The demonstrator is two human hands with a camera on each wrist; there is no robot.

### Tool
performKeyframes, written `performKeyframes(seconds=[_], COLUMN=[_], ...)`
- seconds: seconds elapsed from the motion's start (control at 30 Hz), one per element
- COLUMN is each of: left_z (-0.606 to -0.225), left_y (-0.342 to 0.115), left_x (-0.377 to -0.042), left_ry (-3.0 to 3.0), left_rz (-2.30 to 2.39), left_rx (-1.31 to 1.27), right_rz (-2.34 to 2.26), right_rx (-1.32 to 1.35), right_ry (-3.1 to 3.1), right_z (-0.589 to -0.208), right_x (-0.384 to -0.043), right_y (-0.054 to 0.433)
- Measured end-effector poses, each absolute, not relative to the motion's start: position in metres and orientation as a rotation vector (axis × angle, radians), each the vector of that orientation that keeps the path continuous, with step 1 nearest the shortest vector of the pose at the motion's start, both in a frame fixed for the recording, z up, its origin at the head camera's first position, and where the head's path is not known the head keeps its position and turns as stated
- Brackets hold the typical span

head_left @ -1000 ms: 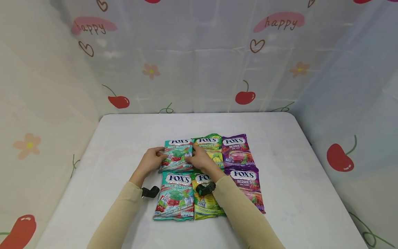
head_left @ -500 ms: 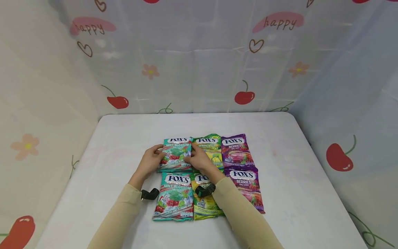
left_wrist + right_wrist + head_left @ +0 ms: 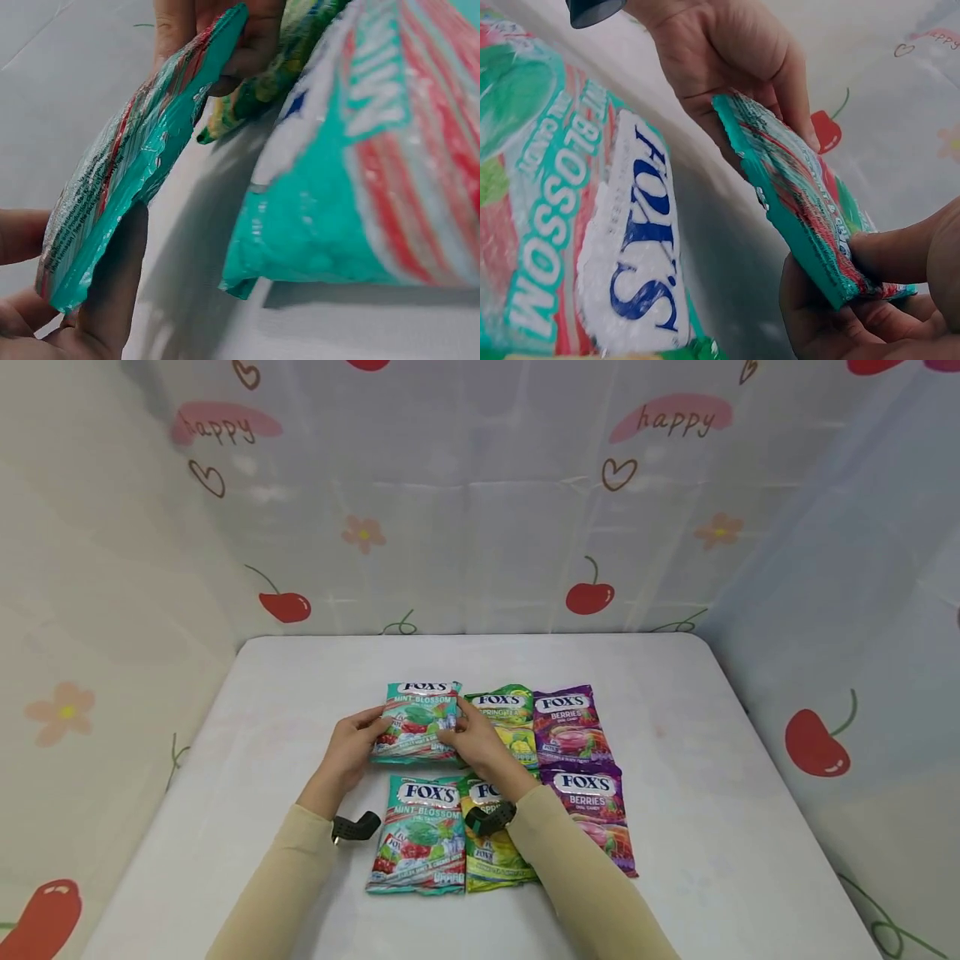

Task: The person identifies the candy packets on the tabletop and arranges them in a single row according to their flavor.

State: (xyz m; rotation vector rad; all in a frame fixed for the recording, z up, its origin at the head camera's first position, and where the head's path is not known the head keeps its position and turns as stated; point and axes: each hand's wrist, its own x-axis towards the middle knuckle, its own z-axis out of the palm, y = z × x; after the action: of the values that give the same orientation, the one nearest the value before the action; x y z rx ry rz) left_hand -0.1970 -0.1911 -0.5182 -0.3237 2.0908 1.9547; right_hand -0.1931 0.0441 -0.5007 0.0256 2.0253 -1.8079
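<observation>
Above table (image 3: 690, 760), held teal bag (image 3: 416, 720) now higher.

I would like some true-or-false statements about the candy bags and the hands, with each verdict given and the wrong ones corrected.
1. The left hand and the right hand hold the same far Mint Blossom bag. True.
2. The near Mint Blossom bag is in the left hand. False: it lies on the table.
3. The far Berries bag lies to the right of the far Spring Tea bag. True.
4. Both sleeves are dark blue. False: they are beige.
</observation>
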Motion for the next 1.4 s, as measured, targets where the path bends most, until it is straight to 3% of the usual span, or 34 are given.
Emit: performKeyframes(seconds=[1.03, 1.4], left_z=[-0.49, -0.485], left_y=[-0.247, -0.271], left_x=[-0.219, -0.235], left_ry=[1.269, 1.248], left_rz=[2.496, 2.514], left_rx=[-0.331, -0.451], right_rz=[-2.009, -2.047], right_rx=[0.17, 0.324], right_ry=[1.971, 1.963], right_z=[-0.473, -0.465], right_x=[-0.231, -0.236], right_y=[-0.03, -0.055])
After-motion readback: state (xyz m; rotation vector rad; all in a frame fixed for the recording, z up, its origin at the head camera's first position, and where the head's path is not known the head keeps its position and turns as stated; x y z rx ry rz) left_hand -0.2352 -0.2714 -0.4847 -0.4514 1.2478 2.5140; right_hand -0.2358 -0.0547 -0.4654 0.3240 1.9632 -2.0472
